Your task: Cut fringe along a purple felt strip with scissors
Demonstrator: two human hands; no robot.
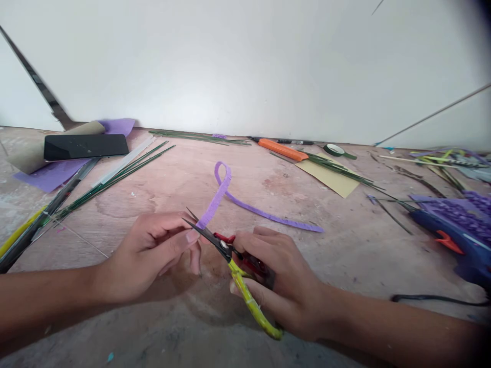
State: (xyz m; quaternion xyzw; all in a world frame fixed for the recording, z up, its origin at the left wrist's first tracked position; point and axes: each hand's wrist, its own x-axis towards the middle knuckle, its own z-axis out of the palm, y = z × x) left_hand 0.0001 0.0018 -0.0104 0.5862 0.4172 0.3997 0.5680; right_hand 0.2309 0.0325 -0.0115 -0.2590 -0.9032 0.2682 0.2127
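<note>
My left hand (153, 250) pinches one end of a narrow purple strip (218, 197) between thumb and fingers. The strip rises from there in a loop, and its tail lies to the right on the table. Small cuts or ruffles run along its edge. My right hand (280, 276) grips a pair of scissors (240, 278) with yellow-wrapped and red handles. Their slightly parted blades point left, right at the held end of the strip, close to my left thumb. Whether the blades touch the strip's lower edge is hard to tell.
On the left, a black phone (86, 146) rests on purple sheets by green wires (115, 179). An orange cutter (283, 149), green tape roll (334, 149) and yellowish paper (333, 179) lie at the back. A blue glue gun (448, 245) is on the right, below a white wall (245, 61).
</note>
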